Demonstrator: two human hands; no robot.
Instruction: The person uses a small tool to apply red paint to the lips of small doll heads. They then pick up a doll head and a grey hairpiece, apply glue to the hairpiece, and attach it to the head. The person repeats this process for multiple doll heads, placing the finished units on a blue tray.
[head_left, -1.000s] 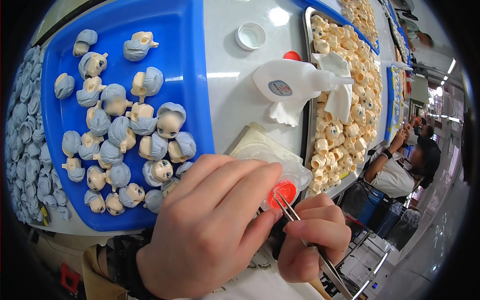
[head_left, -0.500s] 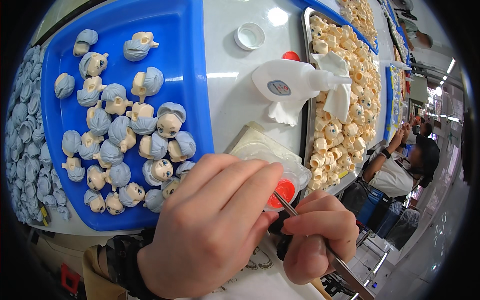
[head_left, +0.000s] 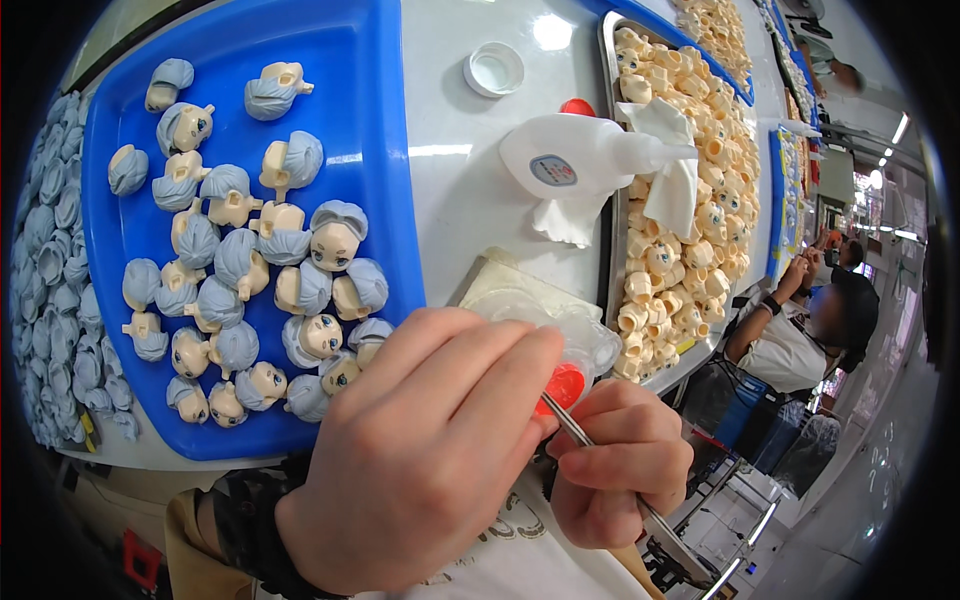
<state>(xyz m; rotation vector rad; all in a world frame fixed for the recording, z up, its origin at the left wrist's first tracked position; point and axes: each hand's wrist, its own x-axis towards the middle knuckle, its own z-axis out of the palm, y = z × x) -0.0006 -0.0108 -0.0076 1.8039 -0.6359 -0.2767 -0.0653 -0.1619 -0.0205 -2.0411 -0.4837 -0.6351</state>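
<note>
My left hand (head_left: 430, 450), curled and back upward, fills the lower middle. Its closed fingertips meet the rim of a round red cap (head_left: 567, 383); whatever they pinch is hidden behind the fingers. In my right hand (head_left: 622, 465) is a pair of slim metal tweezers (head_left: 572, 428), held slantwise with the tip at the red cap, beside my left thumb. Just beyond the fingers lie crumpled clear plastic (head_left: 592, 348) and a pale, flat block (head_left: 500, 280).
A blue tray (head_left: 365, 60) on the left holds several doll heads with grey-blue hair. Loose hair pieces (head_left: 50, 260) pile beyond it. A white squeeze bottle (head_left: 560, 150), white cap (head_left: 494, 69) and cloth (head_left: 665, 150) lie ahead. A metal tray (head_left: 608, 90) carries face parts; a person (head_left: 790, 340) sits right.
My right hand has shifted slightly up and left, with its fingers drawn in closer around the tweezers. The tip remains at the red cap. My left hand stays nearly still.
</note>
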